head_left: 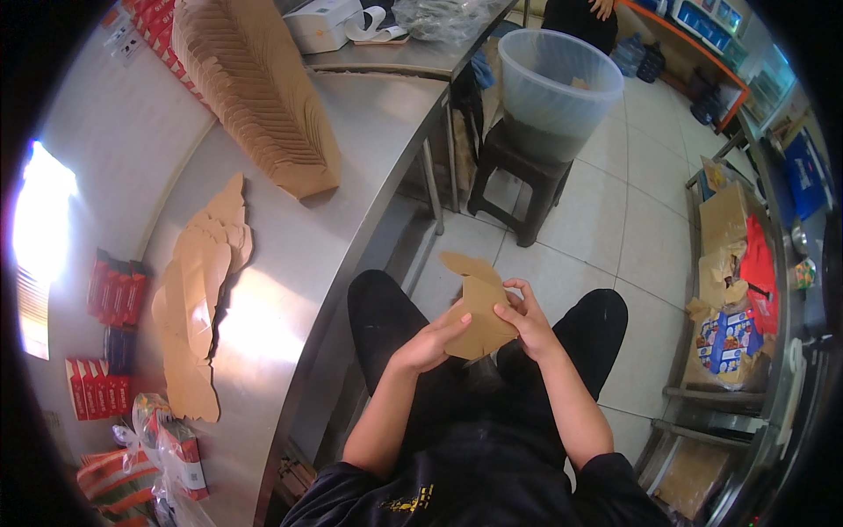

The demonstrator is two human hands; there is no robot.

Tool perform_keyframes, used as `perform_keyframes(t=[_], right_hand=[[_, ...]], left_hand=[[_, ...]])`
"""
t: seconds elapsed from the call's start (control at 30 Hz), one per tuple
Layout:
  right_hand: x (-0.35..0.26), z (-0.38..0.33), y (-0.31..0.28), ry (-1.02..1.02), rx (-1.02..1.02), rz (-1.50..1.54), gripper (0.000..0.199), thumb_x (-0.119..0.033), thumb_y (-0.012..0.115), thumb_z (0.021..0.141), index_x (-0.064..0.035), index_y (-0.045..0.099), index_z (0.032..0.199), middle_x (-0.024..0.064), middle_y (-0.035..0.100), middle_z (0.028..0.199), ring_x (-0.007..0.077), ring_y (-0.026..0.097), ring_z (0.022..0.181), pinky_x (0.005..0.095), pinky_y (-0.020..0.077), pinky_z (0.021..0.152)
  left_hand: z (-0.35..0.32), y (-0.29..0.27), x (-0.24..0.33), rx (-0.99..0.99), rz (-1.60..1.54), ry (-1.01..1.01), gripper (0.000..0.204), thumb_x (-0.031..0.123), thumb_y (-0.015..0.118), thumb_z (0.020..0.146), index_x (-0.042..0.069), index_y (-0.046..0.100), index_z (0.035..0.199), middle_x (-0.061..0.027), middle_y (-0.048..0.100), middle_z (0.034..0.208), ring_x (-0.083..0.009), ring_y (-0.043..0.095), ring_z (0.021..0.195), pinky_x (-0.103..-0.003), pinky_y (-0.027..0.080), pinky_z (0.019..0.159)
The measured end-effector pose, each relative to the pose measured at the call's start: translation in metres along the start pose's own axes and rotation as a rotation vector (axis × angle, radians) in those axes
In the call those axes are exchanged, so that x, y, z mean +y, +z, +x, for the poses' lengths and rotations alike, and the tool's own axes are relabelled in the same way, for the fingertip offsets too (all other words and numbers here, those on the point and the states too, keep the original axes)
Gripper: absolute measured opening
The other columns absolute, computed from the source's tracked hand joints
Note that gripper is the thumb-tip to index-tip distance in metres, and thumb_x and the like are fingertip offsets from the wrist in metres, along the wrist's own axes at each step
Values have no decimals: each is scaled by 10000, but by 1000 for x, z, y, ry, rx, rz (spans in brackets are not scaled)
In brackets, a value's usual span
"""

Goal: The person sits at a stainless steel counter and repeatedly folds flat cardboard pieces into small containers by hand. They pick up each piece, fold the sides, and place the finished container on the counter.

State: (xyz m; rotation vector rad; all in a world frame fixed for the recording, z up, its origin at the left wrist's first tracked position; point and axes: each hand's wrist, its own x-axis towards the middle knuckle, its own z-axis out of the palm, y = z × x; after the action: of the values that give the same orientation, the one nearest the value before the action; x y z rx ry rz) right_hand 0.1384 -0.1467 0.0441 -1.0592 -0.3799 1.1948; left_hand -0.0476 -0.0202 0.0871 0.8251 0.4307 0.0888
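Left of the knees (pixel 379 312): a stainless steel table (pixel 299 241) runs along a pale wall (pixel 132 97), its top bright with glare.
Table, far part: a long row of nested brown cardboard trays (pixel 263 105) leans along the wall side; beyond it sit a white printer (pixel 322 25) and a crumpled clear plastic bag (pixel 439 18).
Table, near part: flat cardboard blanks (pixel 198 290) lie in a loose, overlapping pile, with red boxes (pixel 116 290) nearer the wall.
Tiled floor (pixel 654 158): pale squares; on it a dark plastic stool (pixel 527 193) carries a translucent tub (pixel 558 101).
Right side: a rack (pixel 713 398) holds a red cloth (pixel 760 277) and a blue printed package (pixel 729 341).
Kraft cardboard piece (pixel 483 303): held up between the knees, clear of the table.
Long axis: runs away from the dark shirt (pixel 500 474), far end leaning slightly left; the flap there points left and away.
Left hand (pixel 432 341): grips the left edge, thumb on the upper face, other fingers mostly hidden.
Right hand (pixel 529 321): grips the right edge, thumb on the face, fingers bent behind.
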Motion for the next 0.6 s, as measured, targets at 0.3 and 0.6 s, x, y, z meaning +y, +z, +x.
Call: perform_keyframes(t=[0.3,0.6], right_hand=[[-8,-5,20,-257,59,-349,582,-278,824,915,-104,462,1336,130,581,1290,237,568,1243,382,489,1057],[-35,-6,30,-481,-29,-902,447,-264,823,908,-52,716,1287,182,648,1395,312,556,1383,407,466,1118]], left_hand=[[4,-1,-1,78,-199,60,585,341,473,1130,0,364,1593,-142,510,1531,-257,525,1392,-400,438,1142],[2,-9,5,155,-63,-102,543,404,424,1139,-14,491,1479,-163,590,1435,-271,577,1339,-409,470,1104]])
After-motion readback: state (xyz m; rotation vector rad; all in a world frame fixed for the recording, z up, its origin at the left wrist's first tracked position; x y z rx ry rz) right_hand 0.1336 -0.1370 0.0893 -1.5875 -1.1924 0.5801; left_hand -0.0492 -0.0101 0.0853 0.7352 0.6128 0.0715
